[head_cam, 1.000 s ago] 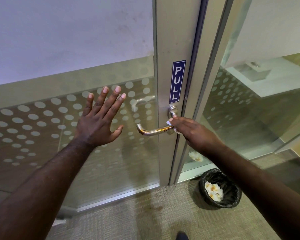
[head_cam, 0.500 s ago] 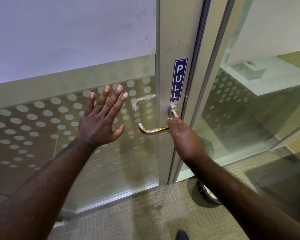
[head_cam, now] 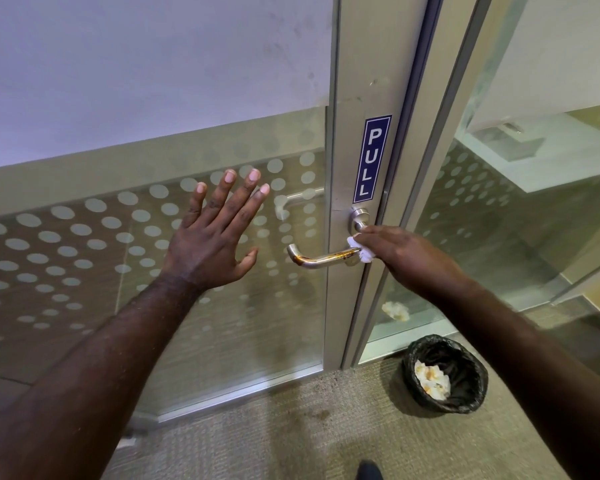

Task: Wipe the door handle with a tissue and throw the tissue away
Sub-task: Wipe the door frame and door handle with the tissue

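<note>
right hand [head_cam: 406, 258]: fingers pinched on a white tissue [head_cam: 361, 252]; pressing it against the door handle [head_cam: 321, 259] at its inner end, near the bend by the door frame edge
left hand [head_cam: 215, 244]: flat, fingers spread apart; palm toward the dotted glass panel [head_cam: 84, 237], left of the handle; holding nothing; contact with the glass cannot be told
door handle: silver lever on the metal door frame [head_cam: 347, 133]; brownish smear along the bar; free tip curves up at left
PULL sign [head_cam: 373, 157]: blue, vertical, just above the handle base
bin [head_cam: 444, 374]: black-lined, on the carpet [head_cam: 257, 445] by the frame's bottom right; crumpled tissues inside
</note>
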{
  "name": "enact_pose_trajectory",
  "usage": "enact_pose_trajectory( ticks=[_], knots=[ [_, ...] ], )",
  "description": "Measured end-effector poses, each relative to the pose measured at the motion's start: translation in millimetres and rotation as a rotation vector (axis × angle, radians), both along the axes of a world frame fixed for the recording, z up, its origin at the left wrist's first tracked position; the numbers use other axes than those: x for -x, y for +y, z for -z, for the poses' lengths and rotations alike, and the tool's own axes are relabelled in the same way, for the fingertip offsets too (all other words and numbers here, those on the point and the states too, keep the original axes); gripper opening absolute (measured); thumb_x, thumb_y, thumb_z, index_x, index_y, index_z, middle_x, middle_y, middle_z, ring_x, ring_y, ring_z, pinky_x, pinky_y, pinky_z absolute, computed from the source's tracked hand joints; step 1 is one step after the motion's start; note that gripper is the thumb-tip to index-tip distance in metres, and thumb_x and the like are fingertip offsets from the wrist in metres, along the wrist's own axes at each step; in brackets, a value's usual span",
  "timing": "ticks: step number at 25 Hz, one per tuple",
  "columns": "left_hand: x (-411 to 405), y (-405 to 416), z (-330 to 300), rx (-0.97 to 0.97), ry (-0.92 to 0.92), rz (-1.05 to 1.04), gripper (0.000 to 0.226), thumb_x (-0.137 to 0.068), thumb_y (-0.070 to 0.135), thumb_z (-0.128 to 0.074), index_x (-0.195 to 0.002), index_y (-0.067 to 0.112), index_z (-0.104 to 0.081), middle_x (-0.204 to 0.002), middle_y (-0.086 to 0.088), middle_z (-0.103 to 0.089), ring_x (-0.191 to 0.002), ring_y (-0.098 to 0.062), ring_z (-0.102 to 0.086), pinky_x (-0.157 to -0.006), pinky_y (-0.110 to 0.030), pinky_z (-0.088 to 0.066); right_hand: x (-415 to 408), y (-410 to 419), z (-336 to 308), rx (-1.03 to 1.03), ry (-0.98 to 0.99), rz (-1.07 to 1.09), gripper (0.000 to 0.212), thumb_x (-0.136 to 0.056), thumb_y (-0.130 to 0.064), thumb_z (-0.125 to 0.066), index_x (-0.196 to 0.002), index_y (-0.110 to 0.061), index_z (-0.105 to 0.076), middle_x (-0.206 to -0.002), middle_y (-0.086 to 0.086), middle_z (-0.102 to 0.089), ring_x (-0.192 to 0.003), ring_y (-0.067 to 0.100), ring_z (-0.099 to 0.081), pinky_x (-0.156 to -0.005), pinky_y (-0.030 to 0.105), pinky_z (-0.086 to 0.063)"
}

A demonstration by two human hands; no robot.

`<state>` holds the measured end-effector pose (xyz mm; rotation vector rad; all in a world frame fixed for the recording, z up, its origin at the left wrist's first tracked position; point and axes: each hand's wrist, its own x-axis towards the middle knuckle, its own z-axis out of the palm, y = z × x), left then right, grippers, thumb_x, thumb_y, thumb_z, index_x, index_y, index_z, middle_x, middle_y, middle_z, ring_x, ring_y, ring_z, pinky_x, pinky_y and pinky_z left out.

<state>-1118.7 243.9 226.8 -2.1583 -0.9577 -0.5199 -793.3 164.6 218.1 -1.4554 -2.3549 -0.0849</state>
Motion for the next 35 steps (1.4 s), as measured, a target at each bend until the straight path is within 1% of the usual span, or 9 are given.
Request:
enact_pose_trajectory(
  ticks=[2,4,8,12,18,24,27,30,35],
  knots=[
    [-0.4,0.6,0.8,-0.006,0.001,-0.006,0.101,-0.080,0.052,-0.052,-0.163,0.022,-0.001,-0.170,0.004,0.009,-0.157,-0.020,0.007,-0.125,-0.044,0.008,-4.5,3.6,4.4,-0.018,0.027,-0.040,0.035,-0.087,-0.003,-0.058,-0.120,-0.014,-0.062,-0.114,0.009,-0.067,-0.117,0.026,-0.055,-0.085,0.039,-0.053],
    [-0.6,0.2,1.0,-0.018,0.004,-0.012,0.102,-0.080,0.052,-0.054,-0.163,0.021,-0.003,-0.170,0.003,0.008,-0.157,-0.020,0.007,-0.125,-0.044,0.008,-1.2,3.6,10.9,0.016,0.142,-0.047,0.032,-0.087,-0.001,-0.064,-0.116,-0.011,-0.065,-0.122,0.012,-0.064,-0.122,0.023,-0.053,-0.093,0.040,-0.050],
    [-0.6,-1.8,0.6,-0.020,0.005,-0.016,0.103,-0.080,0.051,-0.054,-0.163,0.021,-0.002,-0.170,0.003,0.008,-0.157,-0.021,0.006,-0.125,-0.044,0.009,17.7,-6.9,31.0,-0.095,0.235,0.005,0.031,-0.087,0.009,-0.061,-0.116,0.000,-0.064,-0.127,0.016,-0.061,-0.124,0.028,-0.052,-0.108,0.050,-0.036],
    [-2.2,-2.4,-0.2,-0.012,-0.001,-0.015,0.102,-0.080,0.051,-0.053,-0.163,0.021,-0.002,-0.170,0.003,0.009,-0.157,-0.021,0.008,-0.125,-0.044,0.010,38.3,-15.8,48.8,-0.194,0.321,0.067,0.045,-0.082,0.017,-0.060,-0.126,0.007,-0.055,-0.125,0.024,-0.060,-0.124,0.035,-0.051,-0.112,0.053,-0.028],
    [-4.6,-3.1,3.0,0.000,-0.024,-0.025,0.103,-0.080,0.052,-0.053,-0.163,0.021,-0.002,-0.170,0.003,0.009,-0.157,-0.022,0.008,-0.125,-0.044,0.011,59.6,-14.8,59.0,-0.294,0.401,0.164,0.050,-0.076,0.023,-0.056,-0.125,0.008,-0.054,-0.121,0.024,-0.063,-0.120,0.035,-0.055,-0.112,0.053,-0.024],
    [-5.3,-2.1,5.1,0.003,-0.036,-0.034,0.101,-0.081,0.054,-0.052,-0.163,0.022,-0.001,-0.170,0.003,0.008,-0.157,-0.022,0.008,-0.125,-0.044,0.011,86.9,-18.0,54.4,-0.323,0.305,0.177,0.051,-0.074,0.021,-0.059,-0.123,0.008,-0.055,-0.120,0.023,-0.063,-0.117,0.035,-0.057,-0.108,0.058,-0.020],
    [-5.9,-2.7,6.0,0.009,-0.045,-0.031,0.101,-0.081,0.055,-0.050,-0.163,0.022,0.000,-0.170,0.004,0.008,-0.157,-0.021,0.008,-0.125,-0.043,0.011,68.3,-17.8,49.0,-0.331,0.190,0.083,0.041,-0.084,0.011,-0.040,-0.122,0.010,-0.056,-0.119,0.026,-0.063,-0.113,0.037,-0.060,-0.104,0.060,-0.027],
    [-4.6,-1.7,6.3,0.008,-0.039,-0.029,0.101,-0.081,0.055,-0.050,-0.163,0.022,-0.001,-0.170,0.004,0.007,-0.157,-0.021,0.006,-0.125,-0.044,0.009,34.8,-14.2,45.4,-0.277,0.126,0.058,0.045,-0.088,0.002,-0.028,-0.124,0.011,-0.054,-0.121,0.027,-0.061,-0.115,0.039,-0.058,-0.107,0.059,-0.025],
    [-5.3,-1.6,7.0,-0.007,-0.034,-0.037,0.103,-0.080,0.055,-0.053,-0.163,0.021,-0.001,-0.170,0.003,0.008,-0.157,-0.020,0.008,-0.125,-0.043,0.011,-8.4,-1.5,41.0,-0.221,0.133,0.022,0.051,-0.076,0.025,-0.046,-0.125,0.011,-0.053,-0.127,0.026,-0.057,-0.119,0.037,-0.055,-0.107,0.057,-0.033]
  ],
)
